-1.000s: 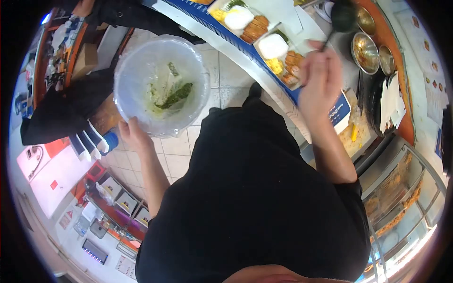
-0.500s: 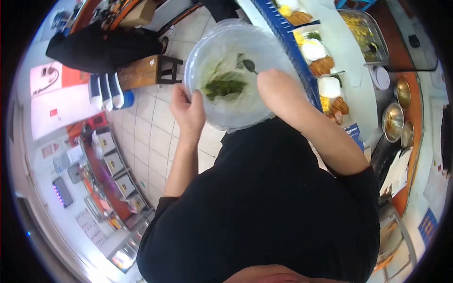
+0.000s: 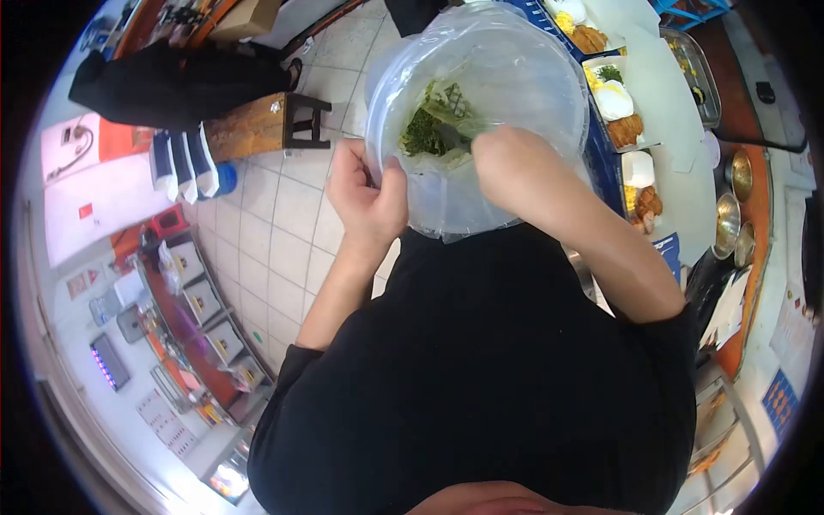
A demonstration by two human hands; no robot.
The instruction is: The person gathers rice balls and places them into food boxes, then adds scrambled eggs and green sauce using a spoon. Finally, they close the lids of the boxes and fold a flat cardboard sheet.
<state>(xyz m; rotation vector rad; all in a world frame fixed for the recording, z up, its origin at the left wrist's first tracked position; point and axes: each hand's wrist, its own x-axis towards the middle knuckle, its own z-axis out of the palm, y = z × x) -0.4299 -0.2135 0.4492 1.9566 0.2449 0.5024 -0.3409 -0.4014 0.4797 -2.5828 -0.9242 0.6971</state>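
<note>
A round, translucent plastic tub point(image 3: 536, 90) with a clear plastic lining is held tilted in front of my body. Chopped leafy greens point(image 3: 422, 129) lie in its bottom, toward the left. My left hand point(image 3: 367, 190) grips the tub's rim on the near left, thumb on the inner side. Reaching in from the right, my right hand point(image 3: 513, 167) is closed around the handle of a spoon point(image 3: 453, 137). The spoon's bowl is down among the greens, partly hidden by them; the handle is covered by my fist.
Along the counter on the right stand meal boxes point(image 3: 614, 101) with rice, egg and fried meat, beside a blue crate point(image 3: 605, 176). Beyond them are a metal tray point(image 3: 693, 73) and metal bowls point(image 3: 727, 225). At the left, a person in black point(image 3: 180, 86) is near a wooden bench point(image 3: 253, 129).
The tub has tilted more toward me and shifted right and up in view. The spoon has moved down into the greens, which now sit bunched together. Both hands keep their hold.
</note>
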